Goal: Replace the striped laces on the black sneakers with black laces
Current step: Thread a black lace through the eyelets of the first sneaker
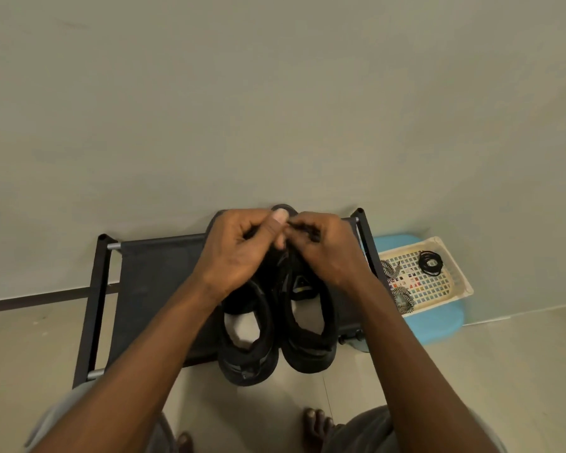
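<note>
Two black sneakers stand side by side on a low black rack [151, 276], heels toward me: the left sneaker [247, 341] and the right sneaker [309, 325]. Both my hands are over their toe ends, fingers pinched together. My left hand [239, 253] and my right hand [324, 250] pinch a black lace [303, 228] above the right sneaker's front. The eyelets are hidden under my hands. Two coiled striped laces [402, 299] and a coiled black lace [430, 263] lie in a white basket [458, 279] at the right.
The white basket sits on a light blue stool [438, 325] against the wall, right of the rack. My bare feet [317, 423] are on the tiled floor in front of the rack. The wall rises directly behind the rack.
</note>
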Tool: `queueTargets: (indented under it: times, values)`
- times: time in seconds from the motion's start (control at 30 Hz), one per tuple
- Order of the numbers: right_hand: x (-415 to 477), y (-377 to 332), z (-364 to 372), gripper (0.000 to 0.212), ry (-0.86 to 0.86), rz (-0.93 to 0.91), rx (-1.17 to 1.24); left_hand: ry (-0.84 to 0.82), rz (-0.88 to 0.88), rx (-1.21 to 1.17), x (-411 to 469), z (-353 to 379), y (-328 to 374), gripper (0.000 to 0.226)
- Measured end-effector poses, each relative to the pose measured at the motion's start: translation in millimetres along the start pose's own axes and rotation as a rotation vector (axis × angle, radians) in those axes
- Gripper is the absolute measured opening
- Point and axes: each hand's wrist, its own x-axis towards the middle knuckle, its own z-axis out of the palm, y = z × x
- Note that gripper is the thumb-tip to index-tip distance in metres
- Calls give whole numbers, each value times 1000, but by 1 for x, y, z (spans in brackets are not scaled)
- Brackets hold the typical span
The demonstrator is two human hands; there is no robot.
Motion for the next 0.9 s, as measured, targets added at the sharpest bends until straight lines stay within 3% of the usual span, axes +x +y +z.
queueTargets:
  times: [0.07,0.13,0.23,0.37,0.5,0.53,0.6,0.7,0.77,0.9]
  values:
    - [1,9,-11,10,167,74,102,114,-14,37,-1,-15,-5,51]
    - [2,16,-23,16,260,123,271,177,-76,219,-2,-32,-14,52]
    - [4,22,-28,16,293,168,423,80,-233,604,-5,-49,-27,47]
    - [9,28,-22,15,367,184,540,19,-382,776,-4,-49,-27,47]
    - [6,18,-9,17,346,90,355,139,-259,987,-2,-38,-21,32]
    - [4,14,-3,18,300,48,260,182,-194,943,-2,-33,-21,32]
    - [-2,7,9,19,189,-91,55,189,-171,573,1,-23,-17,37]
    - [-9,-2,26,20,43,-278,-192,67,-351,-94,6,-12,-10,45]
    - [-10,-3,31,20,3,-306,-222,11,-398,-212,7,-10,-13,36]
    - [-9,-1,34,21,-2,-201,-7,-13,-415,-317,8,-13,-21,12]
